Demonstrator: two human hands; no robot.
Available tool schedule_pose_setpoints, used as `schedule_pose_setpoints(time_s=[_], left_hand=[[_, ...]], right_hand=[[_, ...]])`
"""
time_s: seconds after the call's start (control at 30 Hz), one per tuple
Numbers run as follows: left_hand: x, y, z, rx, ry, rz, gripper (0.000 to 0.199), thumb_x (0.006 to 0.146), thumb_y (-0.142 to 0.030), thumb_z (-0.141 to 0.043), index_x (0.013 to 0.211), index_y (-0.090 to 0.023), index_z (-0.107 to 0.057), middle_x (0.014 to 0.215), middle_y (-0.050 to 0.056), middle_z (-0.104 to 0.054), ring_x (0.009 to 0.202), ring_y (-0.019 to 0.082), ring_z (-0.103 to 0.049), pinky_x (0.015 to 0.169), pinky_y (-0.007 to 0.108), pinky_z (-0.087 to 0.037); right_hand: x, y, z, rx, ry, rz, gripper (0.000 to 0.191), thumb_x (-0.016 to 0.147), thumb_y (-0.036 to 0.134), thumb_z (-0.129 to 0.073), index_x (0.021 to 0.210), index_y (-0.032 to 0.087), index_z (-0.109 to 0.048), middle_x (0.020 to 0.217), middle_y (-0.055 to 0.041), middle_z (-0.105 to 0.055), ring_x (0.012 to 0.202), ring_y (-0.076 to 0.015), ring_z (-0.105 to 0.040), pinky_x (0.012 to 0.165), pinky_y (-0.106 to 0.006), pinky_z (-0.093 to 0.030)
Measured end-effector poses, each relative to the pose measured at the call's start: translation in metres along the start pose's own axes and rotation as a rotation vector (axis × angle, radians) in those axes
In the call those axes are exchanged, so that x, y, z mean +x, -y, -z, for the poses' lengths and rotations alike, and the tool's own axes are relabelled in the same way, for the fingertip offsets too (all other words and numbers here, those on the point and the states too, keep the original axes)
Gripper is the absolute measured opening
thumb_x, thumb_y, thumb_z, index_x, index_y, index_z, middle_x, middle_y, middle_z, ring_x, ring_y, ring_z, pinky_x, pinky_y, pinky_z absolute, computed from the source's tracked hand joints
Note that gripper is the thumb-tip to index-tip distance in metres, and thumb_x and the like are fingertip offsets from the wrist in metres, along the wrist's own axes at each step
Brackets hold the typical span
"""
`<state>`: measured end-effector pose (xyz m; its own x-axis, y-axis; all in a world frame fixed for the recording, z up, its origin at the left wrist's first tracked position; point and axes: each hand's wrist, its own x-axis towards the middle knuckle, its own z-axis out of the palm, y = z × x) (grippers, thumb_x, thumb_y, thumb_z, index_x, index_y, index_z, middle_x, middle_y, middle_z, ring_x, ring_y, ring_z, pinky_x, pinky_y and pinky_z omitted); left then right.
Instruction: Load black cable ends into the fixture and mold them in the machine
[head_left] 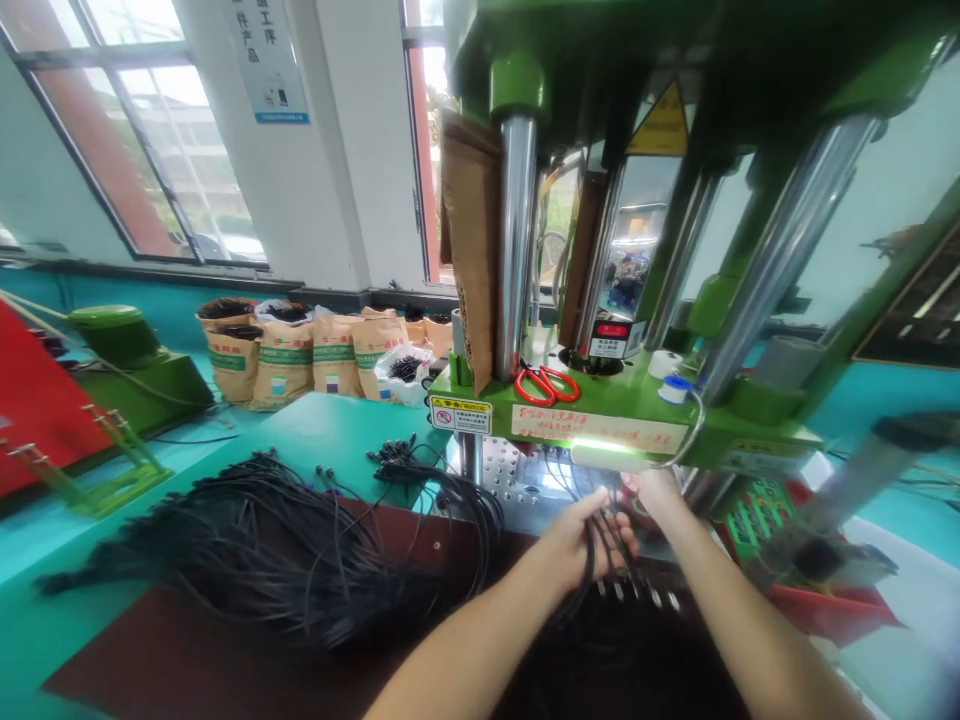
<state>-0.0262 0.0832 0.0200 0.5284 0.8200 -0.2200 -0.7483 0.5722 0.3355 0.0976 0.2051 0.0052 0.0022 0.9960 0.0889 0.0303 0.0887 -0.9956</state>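
My left hand [591, 540] is closed around several black cables [589, 560], which hang down below the fingers. Just beside it, my right hand [649, 492] reaches to the lower opening of a green press machine [465, 375]. Its fingers look pinched together close to the cable ends, but what they hold is blurred and too small to name. Beyond both hands lies the bright metal mould area [536, 478], with thin cable strands running into it. A large pile of black cables [300, 560] lies to the left on the brown board [150, 650].
Red-handled scissors [546, 386] and a blue-white tape roll [675, 389] rest on the press ledge. A lit lamp [611, 455] hangs under the ledge. More cables [442, 480] lie by the press's left post. Filled paper sacks [285, 360] stand along the wall.
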Motion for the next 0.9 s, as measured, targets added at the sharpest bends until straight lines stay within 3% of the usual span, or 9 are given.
schedule_pose_setpoints(time_s=[0.1,0.2,0.43,0.63,0.73,0.77,0.83,0.9], left_hand=[[-0.021,0.012,-0.011,-0.075,-0.039,0.023,0.024,0.087,-0.027,-0.037,0.075,-0.011,-0.05,0.043,-0.006,-0.034,0.036,0.005,-0.035,0.046,0.018,-0.035],[-0.043,0.024,-0.014,-0.163,-0.084,0.05,0.032,0.09,-0.027,-0.03,0.068,-0.011,-0.045,0.042,-0.008,-0.023,0.032,0.002,-0.025,0.037,0.011,-0.023],[-0.087,0.053,-0.004,-0.149,-0.098,0.013,0.03,0.09,-0.027,-0.032,0.067,-0.012,-0.044,0.044,-0.009,-0.017,0.031,0.001,-0.017,0.034,0.011,-0.011],[-0.157,0.084,0.011,0.211,-0.041,0.088,0.021,0.081,-0.035,-0.05,0.071,-0.017,-0.048,0.043,-0.009,-0.021,0.032,0.003,-0.012,0.03,0.014,-0.011],[-0.203,0.055,0.009,0.309,-0.051,-0.025,0.024,0.077,-0.041,-0.053,0.068,-0.02,-0.047,0.043,-0.008,-0.019,0.032,0.003,-0.009,0.029,0.016,-0.011],[-0.217,0.033,0.007,0.328,-0.1,-0.16,0.024,0.077,-0.04,-0.053,0.066,-0.02,-0.045,0.042,-0.008,-0.017,0.033,0.003,-0.007,0.029,0.016,-0.01],[-0.241,-0.022,0.004,0.394,-0.275,-0.617,0.023,0.082,-0.035,-0.045,0.064,-0.02,-0.042,0.044,-0.007,-0.016,0.038,0.004,-0.001,0.031,0.015,-0.007],[-0.253,-0.081,0.006,0.542,-0.453,-0.958,0.03,0.086,-0.035,-0.033,0.061,-0.019,-0.037,0.045,-0.006,-0.014,0.043,0.006,0.0,0.034,0.015,-0.009]], right_hand=[[-0.019,-0.002,-0.002,0.084,-0.083,-0.043,0.025,0.084,0.038,-0.044,0.078,0.015,-0.05,0.048,0.0062,-0.047,0.033,-0.0051,-0.039,0.029,-0.016,-0.027],[-0.042,0.001,-0.008,0.136,-0.122,-0.049,0.021,0.073,0.039,-0.05,0.073,0.017,-0.049,0.037,0.0072,-0.044,0.026,-0.0071,-0.038,0.025,-0.015,-0.018],[-0.083,0.008,-0.023,0.174,-0.145,-0.095,0.017,0.062,0.031,-0.053,0.069,0.016,-0.053,0.036,0.005,-0.046,0.026,-0.0081,-0.042,0.024,-0.015,-0.021],[-0.094,0.011,0.002,0.182,-0.158,-0.096,0.021,0.067,0.034,-0.049,0.078,0.016,-0.052,0.04,0.0029,-0.051,0.031,-0.0082,-0.045,0.028,-0.014,-0.027],[-0.093,0.009,0.02,0.12,-0.14,-0.081,0.02,0.07,0.031,-0.047,0.079,0.016,-0.052,0.041,0.0015,-0.053,0.032,-0.0087,-0.047,0.029,-0.014,-0.03],[-0.093,0.008,0.025,0.092,-0.129,-0.08,0.019,0.07,0.031,-0.046,0.079,0.015,-0.052,0.041,0.0013,-0.053,0.031,-0.0088,-0.047,0.028,-0.014,-0.029],[-0.093,0.004,0.035,0.028,-0.099,-0.082,0.018,0.072,0.03,-0.045,0.079,0.015,-0.052,0.04,0.0013,-0.053,0.03,-0.0088,-0.046,0.027,-0.014,-0.027],[-0.094,0.0,0.045,-0.044,-0.059,-0.087,0.018,0.074,0.03,-0.043,0.08,0.015,-0.052,0.041,0.0009,-0.053,0.03,-0.0087,-0.046,0.027,-0.014,-0.026]])
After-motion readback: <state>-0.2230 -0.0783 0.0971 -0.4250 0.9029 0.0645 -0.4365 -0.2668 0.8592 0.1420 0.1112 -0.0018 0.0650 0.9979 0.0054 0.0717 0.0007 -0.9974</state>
